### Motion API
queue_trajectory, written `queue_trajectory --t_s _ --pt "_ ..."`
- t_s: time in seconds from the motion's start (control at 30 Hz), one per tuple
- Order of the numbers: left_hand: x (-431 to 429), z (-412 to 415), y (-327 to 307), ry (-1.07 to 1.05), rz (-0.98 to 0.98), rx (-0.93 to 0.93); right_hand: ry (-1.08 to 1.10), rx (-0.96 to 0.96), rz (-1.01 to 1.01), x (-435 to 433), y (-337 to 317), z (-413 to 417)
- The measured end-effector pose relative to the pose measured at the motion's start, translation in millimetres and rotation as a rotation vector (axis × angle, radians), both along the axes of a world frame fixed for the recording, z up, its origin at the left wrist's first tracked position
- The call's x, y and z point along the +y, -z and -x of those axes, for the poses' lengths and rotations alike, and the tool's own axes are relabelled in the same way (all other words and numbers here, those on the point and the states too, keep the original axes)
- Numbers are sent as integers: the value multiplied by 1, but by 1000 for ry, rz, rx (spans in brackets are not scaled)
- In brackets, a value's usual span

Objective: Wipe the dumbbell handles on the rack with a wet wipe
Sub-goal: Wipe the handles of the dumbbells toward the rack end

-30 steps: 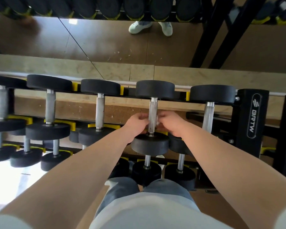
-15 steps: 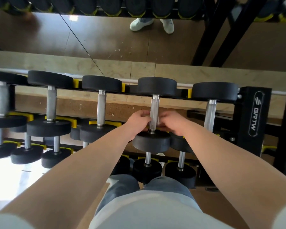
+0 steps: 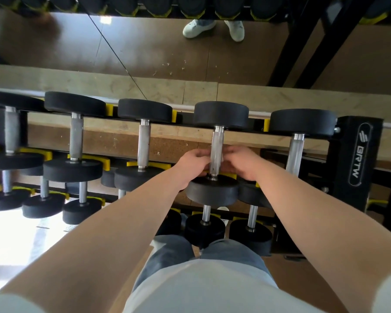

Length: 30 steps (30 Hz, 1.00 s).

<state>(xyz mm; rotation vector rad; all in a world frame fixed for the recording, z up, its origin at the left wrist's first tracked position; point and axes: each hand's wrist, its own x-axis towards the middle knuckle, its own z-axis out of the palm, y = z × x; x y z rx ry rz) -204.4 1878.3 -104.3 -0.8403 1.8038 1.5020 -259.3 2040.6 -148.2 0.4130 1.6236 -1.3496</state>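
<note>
Fingers [image 3: 199, 155] of the left hand [image 3: 190, 164] and the right hand [image 3: 242, 162] curl round the lower half of a knurled steel handle [image 3: 217, 141] from either side, gripping it. A sliver of white wet wipe [image 3: 222, 157] shows against the bar at the right fingertips. The black-ended dumbbell [image 3: 221, 114] lies on the top rail of the black rack [image 3: 357, 154], near its right end.

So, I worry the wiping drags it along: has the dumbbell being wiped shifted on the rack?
No. The dumbbell keeps the same gap to the neighbouring dumbbell on its right.
</note>
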Motion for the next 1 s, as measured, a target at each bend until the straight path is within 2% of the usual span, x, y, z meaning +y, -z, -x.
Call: queue_trajectory --t_s 0.07,0.13,0.3,0.37,0.43,0.57,0.63,0.7,0.83,0.87,0.93,1.0 --pt "-1 1 0 8 -6 0 -243 47 -118 -2 4 -10" --pt "-1 1 0 11 -10 -8 -195 15 -105 -4 1 -8" --pt "-3 2 -1 -8 -43 -21 507 -67 258 -11 -4 16" --pt "-4 1 0 -2 -54 -26 632 -78 337 -10 -5 18" --pt "-5 1 2 -7 -58 -33 542 -35 311 -7 -8 11" --pt "-6 3 1 -17 -63 -34 137 95 62 2 -4 -14" --pt "-5 3 1 -4 -63 -30 28 105 -4 5 -2 -22" --pt "-4 4 1 -6 -66 -43 118 133 -4 4 -1 -16" --pt "-4 3 1 -50 -63 -78 530 217 -13 -16 -16 8" --pt "-4 3 1 -58 -60 -80 573 238 -53 -19 -19 9" --pt "-2 3 0 -64 -54 -80 502 324 -191 -23 -25 -3" --pt "-2 3 -1 -60 -49 -71 341 424 -275 -18 -28 -21"
